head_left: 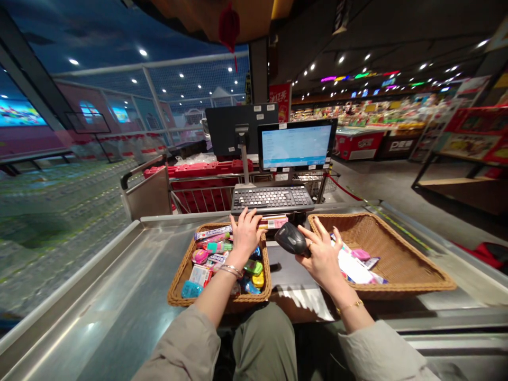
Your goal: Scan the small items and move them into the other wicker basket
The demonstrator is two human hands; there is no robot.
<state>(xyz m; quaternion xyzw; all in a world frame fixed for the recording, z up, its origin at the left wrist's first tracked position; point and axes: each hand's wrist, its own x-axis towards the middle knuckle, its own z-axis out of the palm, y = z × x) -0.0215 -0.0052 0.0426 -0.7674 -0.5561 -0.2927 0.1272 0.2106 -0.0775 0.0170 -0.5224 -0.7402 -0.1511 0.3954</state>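
Head view: hands apart, left hand [246, 235] flat on sweet packets [210, 241] heaped in a wicker basket [178, 293], right hand [323, 256] clamped on a black barcode scanner [291, 239] beside a second wicker basket [397, 248] with only a few packets [357, 267]; the bulk on the left, both baskets on the steel tabletop [119, 296].

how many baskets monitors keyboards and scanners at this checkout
wicker baskets: 2
monitors: 2
keyboard: 1
handheld barcode scanner: 1
total: 6
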